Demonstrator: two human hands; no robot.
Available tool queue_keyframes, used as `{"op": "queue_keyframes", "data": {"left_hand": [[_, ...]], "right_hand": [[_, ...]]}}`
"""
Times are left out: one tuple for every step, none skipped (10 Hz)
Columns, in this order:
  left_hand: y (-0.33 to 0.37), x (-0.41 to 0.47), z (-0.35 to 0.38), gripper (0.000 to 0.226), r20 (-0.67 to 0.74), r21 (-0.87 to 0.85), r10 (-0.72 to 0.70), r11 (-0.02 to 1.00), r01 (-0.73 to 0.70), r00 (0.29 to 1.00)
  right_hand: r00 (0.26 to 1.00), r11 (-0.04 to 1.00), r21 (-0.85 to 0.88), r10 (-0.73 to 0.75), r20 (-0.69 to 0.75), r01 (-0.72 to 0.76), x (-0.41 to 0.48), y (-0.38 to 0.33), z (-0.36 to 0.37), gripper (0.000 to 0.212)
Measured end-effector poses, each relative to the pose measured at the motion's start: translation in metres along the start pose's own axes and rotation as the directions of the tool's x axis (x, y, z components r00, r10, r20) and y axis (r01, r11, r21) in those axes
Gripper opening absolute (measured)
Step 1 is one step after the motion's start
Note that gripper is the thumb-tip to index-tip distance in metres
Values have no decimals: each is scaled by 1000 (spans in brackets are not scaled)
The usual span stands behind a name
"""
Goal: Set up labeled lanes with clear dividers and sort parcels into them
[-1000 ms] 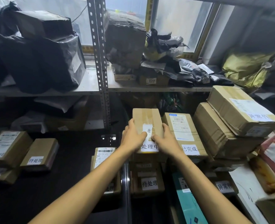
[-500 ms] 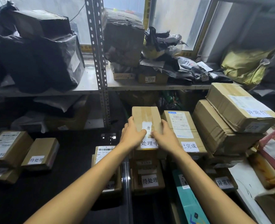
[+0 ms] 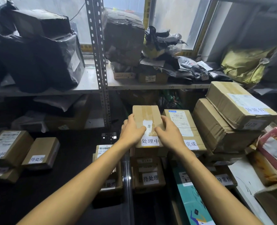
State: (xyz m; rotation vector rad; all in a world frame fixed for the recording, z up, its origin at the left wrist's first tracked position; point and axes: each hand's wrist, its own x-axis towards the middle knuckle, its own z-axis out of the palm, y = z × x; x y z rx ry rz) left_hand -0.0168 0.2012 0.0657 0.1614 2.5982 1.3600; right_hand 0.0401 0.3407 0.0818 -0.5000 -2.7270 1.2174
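Head view: the left hand (image 3: 132, 132) and the right hand (image 3: 168, 135) are gripping the small brown cardboard parcel (image 3: 146, 117), each with fingers curled over a long side edge and a thumb lying on the taped top. The parcel, bearing a white "处理中" label, is resting on top of a short stack of boxes, just beside the flat brown carton with the "完成" label (image 3: 181, 127) and above the lower brown box marked "待处理" (image 3: 149, 176). Its near end appears to be overhanging its support, so releasing it carelessly is likely to let it tip forward toward the dark metal divider rail (image 3: 126, 176). Pushing it sideways is risking a nudge into the neighbouring carton, blurring the lane boundary. The differing labels stacked in one column are inviting a mis-sort. At the right, the large tilted brown carton marked "异常件" (image 3: 238, 104) is leaning on another box and could slide if jostled.
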Motion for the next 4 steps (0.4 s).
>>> {"op": "queue_keyframes", "data": {"left_hand": [[-1, -1, -2, 69, 4, -11, 20, 1000, -20, 1000], [-2, -3, -9, 62, -4, -33, 42, 999, -42, 999], [-7, -5, -19, 50, -25, -41, 88, 995, -89, 996], [-17, -7, -33, 44, -41, -98, 56, 993, -60, 998]], "right_hand": [[995, 997, -23, -74, -60, 73, -3, -6, 0, 52], [980, 985, -42, -173, -97, 170, -4, -13, 2, 44], [955, 960, -37, -278, -107, 276, -8, -22, 9, 35], [950, 954, 9, -297, -99, 300, -10, -31, 20, 28]]}}
